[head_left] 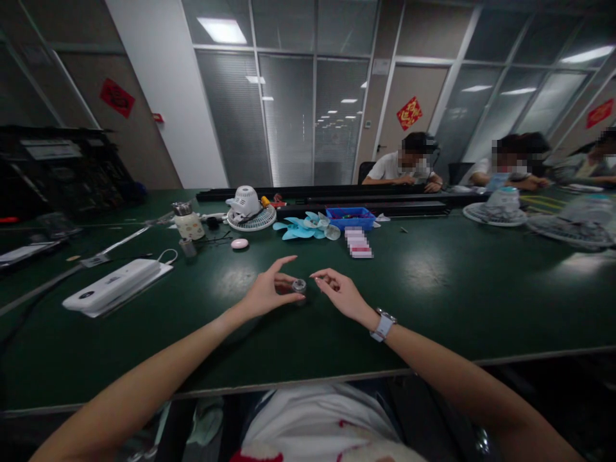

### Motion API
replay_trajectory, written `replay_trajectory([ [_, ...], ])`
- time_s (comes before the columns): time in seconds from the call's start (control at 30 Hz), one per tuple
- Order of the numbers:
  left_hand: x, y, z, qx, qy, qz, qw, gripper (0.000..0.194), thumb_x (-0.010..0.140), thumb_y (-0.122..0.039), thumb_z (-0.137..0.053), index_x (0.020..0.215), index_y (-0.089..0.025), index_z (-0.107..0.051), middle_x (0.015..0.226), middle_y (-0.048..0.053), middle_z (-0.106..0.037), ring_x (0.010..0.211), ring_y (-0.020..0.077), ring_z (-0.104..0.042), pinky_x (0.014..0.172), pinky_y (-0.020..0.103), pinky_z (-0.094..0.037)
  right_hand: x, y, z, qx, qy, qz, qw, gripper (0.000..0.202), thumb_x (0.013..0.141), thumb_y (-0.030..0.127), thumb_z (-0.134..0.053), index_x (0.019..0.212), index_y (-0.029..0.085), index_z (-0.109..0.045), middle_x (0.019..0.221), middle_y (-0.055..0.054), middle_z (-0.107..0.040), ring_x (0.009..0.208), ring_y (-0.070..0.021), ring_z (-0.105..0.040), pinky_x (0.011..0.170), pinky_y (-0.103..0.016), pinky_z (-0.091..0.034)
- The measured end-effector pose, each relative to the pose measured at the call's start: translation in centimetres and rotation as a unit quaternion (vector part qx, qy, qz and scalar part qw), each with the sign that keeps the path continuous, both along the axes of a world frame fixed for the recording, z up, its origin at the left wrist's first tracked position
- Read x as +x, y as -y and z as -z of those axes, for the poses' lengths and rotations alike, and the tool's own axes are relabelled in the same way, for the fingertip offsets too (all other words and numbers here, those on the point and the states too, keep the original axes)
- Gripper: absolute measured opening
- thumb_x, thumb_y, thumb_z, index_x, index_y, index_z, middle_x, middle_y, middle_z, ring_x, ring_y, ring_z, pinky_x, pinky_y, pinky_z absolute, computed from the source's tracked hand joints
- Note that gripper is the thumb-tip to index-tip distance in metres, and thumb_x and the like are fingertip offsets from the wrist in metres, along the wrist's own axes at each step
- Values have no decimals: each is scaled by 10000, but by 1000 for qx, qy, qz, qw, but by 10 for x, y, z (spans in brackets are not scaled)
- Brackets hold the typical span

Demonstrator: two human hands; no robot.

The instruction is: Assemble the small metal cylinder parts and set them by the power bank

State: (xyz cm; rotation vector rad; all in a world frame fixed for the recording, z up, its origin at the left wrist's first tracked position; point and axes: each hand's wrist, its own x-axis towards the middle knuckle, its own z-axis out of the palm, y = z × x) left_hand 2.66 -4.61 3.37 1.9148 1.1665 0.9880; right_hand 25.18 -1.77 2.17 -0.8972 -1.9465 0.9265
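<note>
In the head view, my left hand is at the middle of the green table, its thumb and lower fingers around a small round metal-grey cylinder. The index finger of that hand stretches out above the cylinder. Just to the right is my right hand, with thumb and index fingertip pinched together and the other fingers curled. Whatever the pinch may hold is too small to make out. A gap separates the right fingertips from the cylinder.
Beyond my hands are blue fan blades, a blue tray of small parts and a white fan body. A pale pink oval object, a patterned bottle and a white power strip lie leftward. Several people sit across the table.
</note>
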Motion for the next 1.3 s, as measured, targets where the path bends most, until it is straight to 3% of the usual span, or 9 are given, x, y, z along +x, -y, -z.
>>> replay_trajectory([
  [0.13, 13, 12, 4, 16, 18, 35, 999, 866, 716, -355, -760, 1433, -205, -297, 1050, 104, -704, 962, 245, -682, 865, 391, -533, -2, 3, 0, 4, 22, -77, 997, 349, 888, 413, -558, 1131, 186, -664, 736, 8, -575, 577, -92, -423, 534, -227, -320],
  [0.23, 16, 14, 6, 28, 20, 39, 999, 831, 727, -340, -757, 1416, -207, -313, 1049, 97, -706, 965, 237, -682, 863, 371, -532, -2, 5, -1, -1, 25, -93, 995, 350, 853, 433, -612, 1075, 174, -692, 690, 12, -574, 579, -96, -427, 532, -228, -324],
  [0.37, 17, 14, 8, 36, 16, 45, 998, 792, 739, -338, -751, 1398, -215, -328, 1062, 85, -705, 969, 219, -680, 873, 353, -525, -4, 5, -5, -13, 24, -74, 997, 331, 811, 434, -662, 978, 157, -730, 664, 3, -595, 564, -96, -425, 518, -231, -316],
  [0.5, 19, 16, 6, 48, -13, 28, 998, 765, 739, -358, -744, 1380, -221, -350, 1039, 72, -709, 932, 208, -685, 826, 331, -533, -6, -1, -6, -41, -17, -68, 997, 327, 795, 435, -670, 955, 160, -747, 794, -44, -689, 621, -118, -510, 560, -246, -373],
  [0.63, 21, 18, 4, 80, -44, 2, 996, 748, 743, -363, -729, 1377, -222, -356, 1036, 56, -702, 898, 187, -678, 822, 316, -531, -1, -10, -2, -58, -85, 9, 995, 367, 816, 448, -633, 1021, 162, -736, 882, -64, -703, 647, -129, -535, 574, -254, -397],
  [0.77, 15, 15, 3, 144, -112, -33, 983, 584, 786, -368, -671, 1312, -220, -464, 1015, 40, -699, 877, 181, -662, 803, 305, -520, 7, -14, 5, 39, 58, 40, 997, 298, 841, 399, -628, 1035, 210, -752, 748, -25, -601, 591, -110, -451, 561, -252, -344],
  [0.9, 2, 6, 0, 191, -199, -80, 958, 356, 839, -392, -593, 1142, -210, -632, 1022, 54, -685, 870, 193, -645, 783, 302, -500, 6, -11, 11, 69, 174, -1, 982, 246, 852, 379, -636, 1053, 294, -749, 788, -25, -549, 677, -128, -489, 622, -256, -361],
  [1.07, -25, -10, -6, 192, -293, -178, 920, 380, 858, -419, -539, 1163, -222, -652, 1049, 79, -644, 899, 220, -623, 787, 312, -476, 3, -8, 13, 60, 208, 11, 976, 248, 862, 377, -625, 1086, 343, -727, 867, -33, -543, 763, -146, -526, 712, -279, -391],
  [1.3, -83, -32, -26, 88, -475, -350, 803, 426, 855, -416, -484, 1181, -216, -671, 1112, 152, -640, 984, 337, -609, 793, 390, -446, 8, -10, 14, 55, 219, 14, 974, 268, 871, 380, -604, 1113, 341, -713, 898, -38, -549, 805, -162, -537, 755, -306, -398],
])
